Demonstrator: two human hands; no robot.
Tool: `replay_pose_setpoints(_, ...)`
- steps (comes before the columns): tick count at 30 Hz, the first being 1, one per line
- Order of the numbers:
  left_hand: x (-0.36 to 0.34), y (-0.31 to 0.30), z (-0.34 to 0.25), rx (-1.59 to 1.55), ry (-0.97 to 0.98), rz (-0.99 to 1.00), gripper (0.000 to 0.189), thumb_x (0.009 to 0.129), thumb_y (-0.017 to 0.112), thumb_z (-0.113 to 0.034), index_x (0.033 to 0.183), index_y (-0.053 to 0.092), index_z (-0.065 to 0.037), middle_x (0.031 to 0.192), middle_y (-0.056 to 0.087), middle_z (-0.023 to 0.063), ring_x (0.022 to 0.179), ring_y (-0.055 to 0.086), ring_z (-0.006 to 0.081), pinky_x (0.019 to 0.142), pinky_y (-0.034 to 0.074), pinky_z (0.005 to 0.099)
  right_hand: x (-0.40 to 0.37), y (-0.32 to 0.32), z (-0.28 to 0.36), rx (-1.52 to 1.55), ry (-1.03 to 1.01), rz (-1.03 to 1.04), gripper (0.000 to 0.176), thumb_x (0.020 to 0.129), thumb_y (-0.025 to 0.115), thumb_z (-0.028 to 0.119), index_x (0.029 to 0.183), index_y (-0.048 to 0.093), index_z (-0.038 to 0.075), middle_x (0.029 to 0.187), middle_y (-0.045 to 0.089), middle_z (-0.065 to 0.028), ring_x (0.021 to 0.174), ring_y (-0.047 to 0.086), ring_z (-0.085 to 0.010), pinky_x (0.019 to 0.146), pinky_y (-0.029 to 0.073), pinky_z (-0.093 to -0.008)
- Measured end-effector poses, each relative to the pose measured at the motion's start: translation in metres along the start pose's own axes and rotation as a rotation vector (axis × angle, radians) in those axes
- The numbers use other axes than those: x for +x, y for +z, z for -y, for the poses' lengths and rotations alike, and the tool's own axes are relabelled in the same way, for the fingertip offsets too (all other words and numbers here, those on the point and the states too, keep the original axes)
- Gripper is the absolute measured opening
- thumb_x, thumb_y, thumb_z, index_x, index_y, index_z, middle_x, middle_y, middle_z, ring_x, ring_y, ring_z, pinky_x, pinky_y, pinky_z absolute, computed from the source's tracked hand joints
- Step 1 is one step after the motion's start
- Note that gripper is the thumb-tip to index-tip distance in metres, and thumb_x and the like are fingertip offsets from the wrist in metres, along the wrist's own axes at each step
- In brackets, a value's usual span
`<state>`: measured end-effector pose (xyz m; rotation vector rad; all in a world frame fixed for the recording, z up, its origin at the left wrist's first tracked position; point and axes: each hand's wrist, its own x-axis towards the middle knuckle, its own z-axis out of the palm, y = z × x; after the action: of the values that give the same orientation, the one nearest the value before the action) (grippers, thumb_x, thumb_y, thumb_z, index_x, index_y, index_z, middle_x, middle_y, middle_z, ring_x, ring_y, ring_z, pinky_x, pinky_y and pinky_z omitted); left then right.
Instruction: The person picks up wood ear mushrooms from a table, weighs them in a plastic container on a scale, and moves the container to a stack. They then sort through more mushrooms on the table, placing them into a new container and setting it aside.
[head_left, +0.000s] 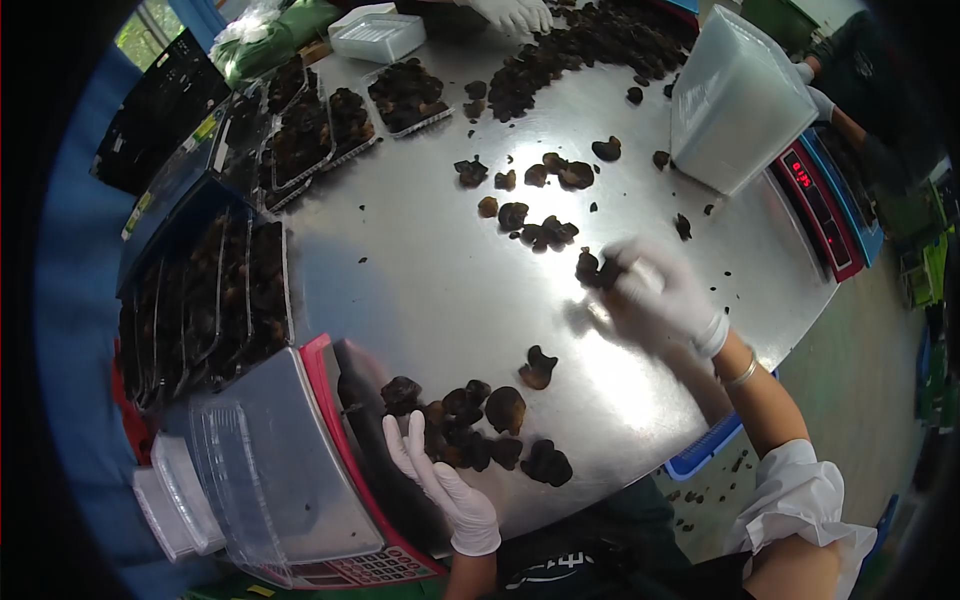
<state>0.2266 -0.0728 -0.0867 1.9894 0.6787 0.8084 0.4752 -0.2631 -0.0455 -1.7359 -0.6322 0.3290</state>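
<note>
White gloves cover both hands. My left hand (437, 483) rests beside a small heap of dark mushroom-like pieces (465, 425) near the table's front edge, its fingers stretched out along the heap. Farther right, my right hand (660, 295) is blurred by motion above the metal table (420, 270), its fingers closed around a dark piece (608, 272). Another dark piece (587, 267) lies or hangs at its fingertips; contact cannot be made out. Loose pieces (548, 234) are scattered behind that hand, and a single brown one (538, 368) sits between the two hands.
Filled clear trays (407, 95) stand at the back left, with more stacked at the left (215, 300). A pink scale (350, 460) is at the front left. Stacked empty trays (735, 100) and a red-display scale (820, 210) stand right. Co-workers' gloved hands (510, 14) are at the back.
</note>
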Motion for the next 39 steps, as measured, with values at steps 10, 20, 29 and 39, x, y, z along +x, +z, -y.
replay_pose_setpoints(10, -0.002, 0.002, -0.002, 0.061, -0.001, -0.002, 0.059, 0.108, 0.024, -0.041, 0.144, 0.045, 0.001, 0.156, 0.031, 0.0174, 0.145, 0.029, 0.0287, 0.120, 0.021, 0.0425, 0.038, 0.036, -0.019, -0.530, -0.389, 0.004, 0.032, 0.086, 0.065, 0.030, 0.110, 0.064, 0.010, 0.120, 0.061, -0.0106, 0.117, 0.054, -0.0294, 0.106, 0.036, -0.0487)
replay_pose_setpoints(20, 0.001, -0.001, -0.003, 0.079, 0.007, 0.052, 0.056, 0.108, 0.027, -0.037, 0.144, 0.043, 0.003, 0.155, 0.029, 0.0216, 0.146, 0.027, 0.0337, 0.119, 0.020, 0.0457, 0.034, 0.052, -0.024, -0.547, -0.393, -0.020, 0.030, 0.089, 0.058, 0.010, 0.119, 0.063, 0.008, 0.127, 0.060, -0.0163, 0.115, 0.057, -0.0344, 0.106, 0.041, -0.0470)
replay_pose_setpoints(29, 0.002, 0.000, -0.003, 0.044, -0.020, 0.051, 0.057, 0.107, 0.030, -0.038, 0.144, 0.044, 0.003, 0.155, 0.030, 0.0215, 0.145, 0.027, 0.0337, 0.119, 0.021, 0.0456, 0.052, 0.039, -0.029, -0.513, -0.428, 0.073, 0.020, 0.087, 0.061, 0.008, 0.106, 0.067, 0.008, 0.091, 0.065, -0.0118, 0.094, 0.059, -0.0314, 0.088, 0.047, -0.0422)
replay_pose_setpoints(39, 0.002, 0.000, -0.005, 0.089, -0.015, 0.075, 0.056, 0.107, 0.032, -0.038, 0.143, 0.045, 0.003, 0.154, 0.030, 0.0224, 0.145, 0.027, 0.0341, 0.119, 0.021, 0.0461, 0.040, 0.095, -0.001, -0.284, -0.482, 0.457, 0.038, 0.089, 0.057, 0.004, 0.126, 0.061, 0.009, 0.114, 0.063, -0.0143, 0.102, 0.061, -0.0334, 0.093, 0.047, -0.0436)
